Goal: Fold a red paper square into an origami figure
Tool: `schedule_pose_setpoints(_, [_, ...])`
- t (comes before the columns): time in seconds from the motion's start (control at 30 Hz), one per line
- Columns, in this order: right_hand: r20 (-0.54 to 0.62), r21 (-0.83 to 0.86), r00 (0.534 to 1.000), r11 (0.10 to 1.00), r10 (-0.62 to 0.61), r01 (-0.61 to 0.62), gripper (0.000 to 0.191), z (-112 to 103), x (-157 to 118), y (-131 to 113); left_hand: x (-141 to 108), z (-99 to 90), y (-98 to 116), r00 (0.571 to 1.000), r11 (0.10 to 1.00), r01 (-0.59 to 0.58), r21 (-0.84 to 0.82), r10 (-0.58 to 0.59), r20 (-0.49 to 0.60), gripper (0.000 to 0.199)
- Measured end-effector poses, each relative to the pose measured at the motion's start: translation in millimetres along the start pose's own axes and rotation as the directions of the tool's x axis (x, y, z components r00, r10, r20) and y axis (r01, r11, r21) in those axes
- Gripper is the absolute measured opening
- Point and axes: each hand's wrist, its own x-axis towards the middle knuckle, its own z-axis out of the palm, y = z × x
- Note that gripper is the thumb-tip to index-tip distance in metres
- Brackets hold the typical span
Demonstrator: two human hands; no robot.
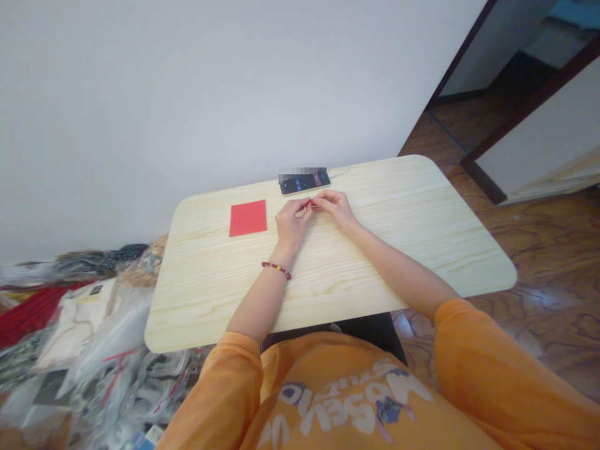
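A small red piece, probably paper, [310,203] is pinched between the fingertips of both hands near the middle of the table. My left hand [292,221], with a beaded bracelet [277,269] on the wrist, grips it from the left. From the right, my right hand [335,207] closes its thumb and index finger on the same piece. Most of the piece is hidden by the fingers. Flat on the table, left of my left hand, lies a square of red paper [248,218].
A phone [305,181] with a white cable lies at the back of the pale wooden table [337,287], close to the wall. Plastic bags and folded cloth [107,337] are piled on the left. A doorway opens at the far right.
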Motion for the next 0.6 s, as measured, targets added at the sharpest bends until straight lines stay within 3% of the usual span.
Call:
schedule_pose_setpoints(0.4, [0.015, 0.068, 0.999, 0.996, 0.052, -0.053, 0.026, 0.5, 2.4, 3.0, 0.8, 0.3, 4.6, 0.997, 0.996, 0.055, -0.066, -0.058, -0.046, 0.012])
schedule_pose_setpoints(0.6, [-0.008, 0.055, 0.999, 0.998, 0.031, -0.031, 0.032, 1.4, 2.4, 2.7, 4.8, 2.9, 9.9, 0.963, 0.946, 0.221, -0.240, -0.250, -0.099, 0.006])
